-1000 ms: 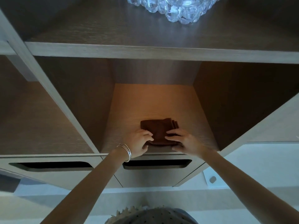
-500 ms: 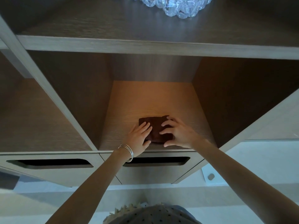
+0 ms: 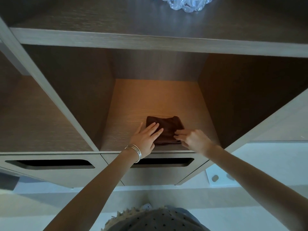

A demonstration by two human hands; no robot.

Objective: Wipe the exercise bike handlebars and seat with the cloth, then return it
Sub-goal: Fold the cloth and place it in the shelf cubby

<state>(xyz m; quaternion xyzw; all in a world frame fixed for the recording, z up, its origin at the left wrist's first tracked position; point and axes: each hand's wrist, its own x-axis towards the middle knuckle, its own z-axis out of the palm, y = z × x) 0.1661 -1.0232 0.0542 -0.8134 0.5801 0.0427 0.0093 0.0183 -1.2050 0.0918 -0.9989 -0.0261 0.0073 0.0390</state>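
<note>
Dim, wide-angle bent edges; warm glow lights only the middle cubby floor [image 3: 158,100].

**Both hands at a folded cloth in the lit shelf compartment**

A dark brown cloth [image 3: 166,127], folded into a rough square, lies on the floor of the middle shelf compartment [image 3: 158,97], near its front edge and under warm light. The left hand [image 3: 146,137] lies flat with straight fingers on the cloth's left part; thin metal bangles [image 3: 135,150] circle that wrist. The right hand [image 3: 194,139] has curled fingers at the cloth's near right edge; whether they pinch the fabric cannot be told. Below the shelf sit two drawer fronts [image 3: 50,174] with dark slot handles. A cut-glass bowl [image 3: 185,4] stands on the shelf above, far right of centre.
</note>
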